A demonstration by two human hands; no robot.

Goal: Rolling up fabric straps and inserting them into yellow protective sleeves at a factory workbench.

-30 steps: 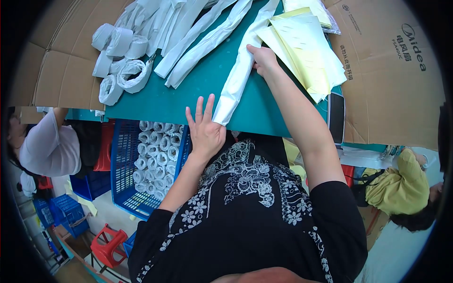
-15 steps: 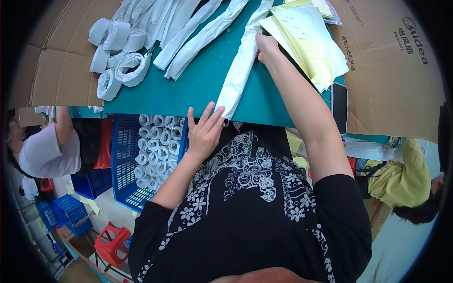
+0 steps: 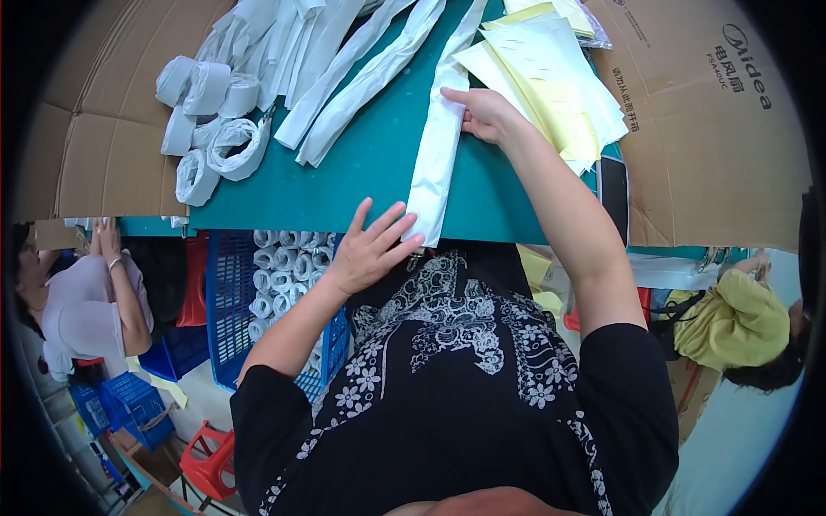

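A long white crinkled strip (image 3: 436, 163) lies lengthwise on the green tabletop, its near end at the front edge. My left hand (image 3: 370, 251) is open with spread fingers, and its fingertips touch or nearly touch the strip's near end. Farther up, my right hand (image 3: 489, 114) grips the strip's right edge, thumb over the top and the other fingers curled at the side. Two more white strips (image 3: 353, 107) lie to the left, beside a heap of others. Several coiled white rolls (image 3: 206, 89) are stacked at the far left.
Yellow and white sheets (image 3: 559, 95) are piled right of the strip, near a dark phone-like device (image 3: 613, 199). Cardboard walls (image 3: 688, 138) flank the table. Below left, a blue basket (image 3: 225, 301) holds many white rolls. Other people sit at both sides; a red stool (image 3: 206, 460) stands lower left.
My right hand has moved nearer along the strip, its thumb now lying across it. My left hand has shifted slightly left with fingers spread. The whole view has tilted a little.
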